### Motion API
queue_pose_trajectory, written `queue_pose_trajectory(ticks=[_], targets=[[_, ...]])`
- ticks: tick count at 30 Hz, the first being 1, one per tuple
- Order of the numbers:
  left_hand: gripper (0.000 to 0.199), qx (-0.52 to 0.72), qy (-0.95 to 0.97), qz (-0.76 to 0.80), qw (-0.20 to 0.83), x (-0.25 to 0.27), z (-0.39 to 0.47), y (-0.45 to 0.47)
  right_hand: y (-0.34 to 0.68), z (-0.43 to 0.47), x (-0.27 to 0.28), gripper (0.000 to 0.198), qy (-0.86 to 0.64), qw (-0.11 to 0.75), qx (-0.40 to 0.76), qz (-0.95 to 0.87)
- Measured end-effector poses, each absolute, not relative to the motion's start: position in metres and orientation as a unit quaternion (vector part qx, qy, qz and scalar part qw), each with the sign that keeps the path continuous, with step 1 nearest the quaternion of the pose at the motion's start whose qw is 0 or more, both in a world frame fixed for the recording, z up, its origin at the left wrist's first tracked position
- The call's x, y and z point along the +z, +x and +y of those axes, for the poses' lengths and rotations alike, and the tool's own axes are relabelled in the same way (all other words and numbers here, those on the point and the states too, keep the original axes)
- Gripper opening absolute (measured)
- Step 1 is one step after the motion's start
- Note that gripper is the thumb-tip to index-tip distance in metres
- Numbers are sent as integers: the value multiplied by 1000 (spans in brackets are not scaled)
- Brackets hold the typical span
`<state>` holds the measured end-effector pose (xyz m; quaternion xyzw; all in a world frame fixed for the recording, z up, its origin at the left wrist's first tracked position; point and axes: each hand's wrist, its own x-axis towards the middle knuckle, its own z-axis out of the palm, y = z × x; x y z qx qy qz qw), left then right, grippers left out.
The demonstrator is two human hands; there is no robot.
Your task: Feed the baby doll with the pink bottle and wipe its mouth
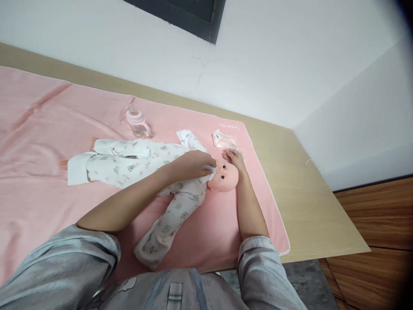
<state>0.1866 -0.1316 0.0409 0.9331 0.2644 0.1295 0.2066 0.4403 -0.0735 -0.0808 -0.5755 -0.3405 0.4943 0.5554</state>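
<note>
- Blanket (35,133), pink, covers most of the tan table (297,185); the view cuts off its left part, and the grey shirt (187,292) hides much of the front edge.
- Doll (161,151) lies face up along the surface, feet toward the left edge, head toward the right. The left forearm crosses its patterned white clothes and covers part of the torso; one sleeve reaches toward the front edge, and its hand cannot be seen.
- Bottle (138,124), pink and clear with a handle, sits beyond the doll's legs, toward the back edge; any print on it is too small to read.
- Left hand (201,164) pinches a white cloth (211,171) between thumb and fingers at the doll's mouth and chin, which are mostly covered. Whether the cloth is loose or part of the clothing, I cannot tell.
- Packet (225,140), clear plastic, lies between the doll's head and the back edge; its printing and contents are hard to make out.
- Small pale writing runs along the blanket's back right corner, not surely legible.
- Right hand (235,158) lies just beside the top of the doll's head, fingers loosely bent and a little spread, near the packet; whether they touch the head is unclear.
</note>
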Motion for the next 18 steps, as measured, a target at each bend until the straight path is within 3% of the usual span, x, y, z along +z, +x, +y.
queue_pose_trajectory(ticks=[8, 18], targets=[[17, 128, 926, 290, 204, 47, -130, 183, 443, -73, -85, 14, -563, 566, 494, -343], [19, 133, 929, 291, 184, 43, -128, 182, 445, -73, -88, 7, -546, 577, 500, -345]])
